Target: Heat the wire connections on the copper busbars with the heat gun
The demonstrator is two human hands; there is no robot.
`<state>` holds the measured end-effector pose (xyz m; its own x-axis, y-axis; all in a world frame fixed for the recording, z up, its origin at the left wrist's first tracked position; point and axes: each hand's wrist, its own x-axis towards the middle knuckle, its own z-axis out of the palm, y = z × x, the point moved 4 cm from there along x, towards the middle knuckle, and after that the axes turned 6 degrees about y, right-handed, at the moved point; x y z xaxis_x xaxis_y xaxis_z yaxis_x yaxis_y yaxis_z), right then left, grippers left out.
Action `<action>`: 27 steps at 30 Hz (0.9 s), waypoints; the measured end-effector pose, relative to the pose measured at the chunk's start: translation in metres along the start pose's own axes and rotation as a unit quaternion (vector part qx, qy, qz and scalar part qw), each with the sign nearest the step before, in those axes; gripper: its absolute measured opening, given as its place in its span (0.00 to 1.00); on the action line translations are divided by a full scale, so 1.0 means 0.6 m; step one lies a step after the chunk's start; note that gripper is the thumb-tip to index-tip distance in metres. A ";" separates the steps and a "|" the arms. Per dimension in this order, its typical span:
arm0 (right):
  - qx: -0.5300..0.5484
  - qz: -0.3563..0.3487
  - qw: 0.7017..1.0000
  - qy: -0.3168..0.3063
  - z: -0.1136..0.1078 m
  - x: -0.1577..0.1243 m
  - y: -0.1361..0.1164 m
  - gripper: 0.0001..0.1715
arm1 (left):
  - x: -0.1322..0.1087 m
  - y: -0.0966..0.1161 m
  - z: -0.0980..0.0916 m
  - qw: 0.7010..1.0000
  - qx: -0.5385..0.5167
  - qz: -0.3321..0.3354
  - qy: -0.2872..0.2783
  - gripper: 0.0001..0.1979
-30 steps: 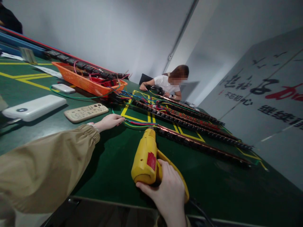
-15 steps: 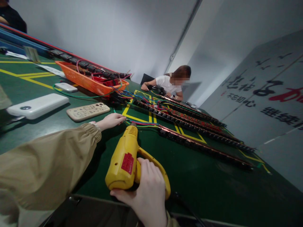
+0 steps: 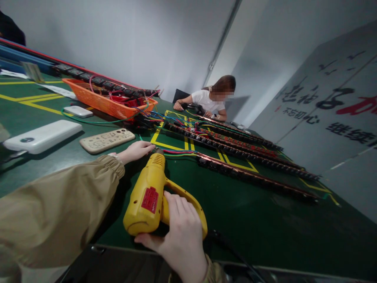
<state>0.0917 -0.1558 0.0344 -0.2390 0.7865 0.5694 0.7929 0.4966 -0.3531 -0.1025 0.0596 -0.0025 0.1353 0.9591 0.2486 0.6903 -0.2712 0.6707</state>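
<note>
1. The right hand is wrapped around the grip of a yellow heat gun, its thumb beneath the rear of the body. From here, the gun's long axis points away from the wearer and slightly rightward.
2. The left hand reaches farther across, its fingertips pinched on the near-left end of a multicoloured wire bundle.
3. That bundle lies beyond the right hand and extends rightward from the left, which is the nearer of the two. Its long axis runs sideways, crossing the gun's line. The nozzle sits at the bundle's left end, just beside the left fingertips; I can't tell whether it touches the wires.
4. Rightward, the wires meet a long, dark copper-edged strip, slanting across the green tabletop.
5. Beside the left wrist lies a phone in a beige patterned case; farther left is a white power bank.
6. Beyond the phone stands an orange basket of parts and wires. More wired strips lie right of it, and a co-worker in white leans over the table's far side.
</note>
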 end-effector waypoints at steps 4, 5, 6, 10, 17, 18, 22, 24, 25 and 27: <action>0.016 0.005 1.000 -0.016 -0.017 -0.003 0.019 0.44 | -0.001 0.000 0.000 1.000 -0.007 0.005 0.000 0.24; 0.008 0.011 1.000 -0.012 -0.023 -0.006 0.027 0.45 | -0.001 0.002 0.000 1.000 -0.008 0.006 -0.001 0.24; -0.003 0.019 1.000 -0.008 -0.030 -0.009 0.035 0.46 | -0.002 0.004 0.000 1.000 -0.010 0.007 -0.003 0.24; -0.041 0.057 0.998 0.005 -0.052 -0.023 0.071 0.39 | -0.006 0.012 -0.002 1.000 -0.015 0.006 -0.007 0.24; -0.086 0.078 0.993 -0.011 -0.080 -0.040 0.115 0.24 | -0.008 0.015 -0.004 1.000 -0.003 0.008 -0.006 0.24; -0.099 0.078 0.992 -0.005 -0.083 -0.043 0.121 0.24 | -0.008 0.014 -0.004 1.000 -0.001 0.006 -0.007 0.24; -0.166 0.079 0.982 0.032 -0.092 -0.056 0.141 0.26 | -0.009 0.013 -0.004 1.000 0.003 -0.001 -0.014 0.24; -0.198 0.079 0.976 0.054 -0.095 -0.060 0.145 0.28 | -0.010 0.014 -0.004 1.000 0.001 -0.003 -0.015 0.24; -0.210 0.080 0.973 0.061 -0.096 -0.060 0.145 0.29 | -0.010 0.015 -0.005 1.000 0.001 -0.004 -0.016 0.24; -0.226 0.086 0.968 0.068 -0.096 -0.061 0.145 0.30 | -0.011 0.015 -0.005 1.000 0.002 -0.005 -0.016 0.24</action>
<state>0.2019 -0.1622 0.0257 -0.0297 0.7726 0.6341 0.9859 0.1272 -0.1089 -0.0993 0.0508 0.0043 0.1511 0.9639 0.2194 0.6947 -0.2614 0.6701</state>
